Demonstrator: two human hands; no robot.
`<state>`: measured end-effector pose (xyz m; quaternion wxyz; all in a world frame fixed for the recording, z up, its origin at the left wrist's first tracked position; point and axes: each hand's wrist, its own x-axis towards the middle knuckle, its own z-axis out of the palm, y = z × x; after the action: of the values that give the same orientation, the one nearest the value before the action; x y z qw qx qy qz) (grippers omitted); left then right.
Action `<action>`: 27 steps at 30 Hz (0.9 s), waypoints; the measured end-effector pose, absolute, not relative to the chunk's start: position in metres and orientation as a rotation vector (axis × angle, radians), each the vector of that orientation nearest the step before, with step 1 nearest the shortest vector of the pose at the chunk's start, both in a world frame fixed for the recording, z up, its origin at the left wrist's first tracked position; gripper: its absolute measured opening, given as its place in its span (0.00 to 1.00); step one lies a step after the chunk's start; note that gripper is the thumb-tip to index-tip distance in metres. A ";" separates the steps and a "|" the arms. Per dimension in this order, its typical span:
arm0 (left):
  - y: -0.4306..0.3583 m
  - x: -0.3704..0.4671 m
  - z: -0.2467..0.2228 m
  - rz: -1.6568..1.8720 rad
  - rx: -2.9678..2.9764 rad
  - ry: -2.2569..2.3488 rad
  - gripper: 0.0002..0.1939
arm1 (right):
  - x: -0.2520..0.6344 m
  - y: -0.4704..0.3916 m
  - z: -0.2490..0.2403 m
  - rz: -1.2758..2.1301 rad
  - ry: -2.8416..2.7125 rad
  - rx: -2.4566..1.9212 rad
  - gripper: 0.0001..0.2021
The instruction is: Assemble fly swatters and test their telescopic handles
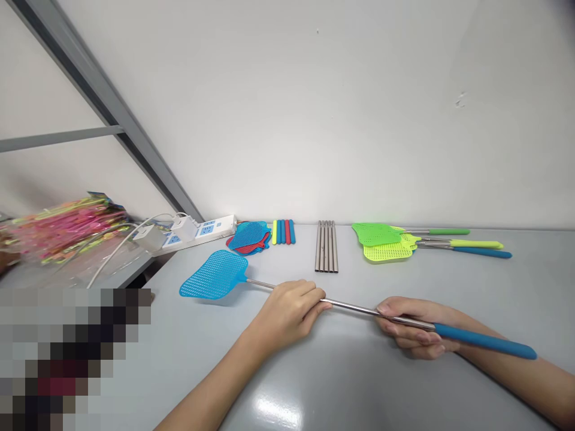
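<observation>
A blue fly swatter (214, 276) with a telescopic metal rod and a blue handle grip stretches across the middle, held above the table by both hands. My left hand (294, 308) is closed around the rod toward the mesh head. Nearer the grip, my right hand (415, 328) holds the thicker part of the rod, thumb on top and fingers curled beneath. The blue grip sticks out to the right past my right wrist. Behind the rod lie several bare metal tubes (326, 248) side by side on the table.
Loose coloured grips (283, 232) and stacked swatter heads (249, 236) lie by the wall (314, 120). Assembled green and yellow swatters (389, 250) lie at the back right. A power strip (211, 228) with plugs and cables and bagged pink items (81, 224) are at left.
</observation>
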<state>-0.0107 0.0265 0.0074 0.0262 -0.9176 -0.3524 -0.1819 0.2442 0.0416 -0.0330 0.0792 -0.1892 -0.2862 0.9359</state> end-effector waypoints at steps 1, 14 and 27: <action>0.026 -0.010 0.007 -0.560 -2.828 -1.083 0.12 | 0.244 0.041 -0.032 2.785 -0.884 -0.561 0.15; 0.024 -0.007 -0.008 -0.489 -2.807 -1.026 0.10 | 0.245 0.043 -0.025 2.772 -0.920 -0.596 0.15; 0.037 -0.011 -0.008 -0.614 -2.610 -0.819 0.12 | 0.240 0.039 -0.019 2.820 -0.821 -0.568 0.14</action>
<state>-0.0113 0.0370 -0.0084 0.1682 -0.9178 -0.2879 -0.2157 0.2403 0.0393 -0.0187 0.0752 -0.1892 -0.2737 0.9400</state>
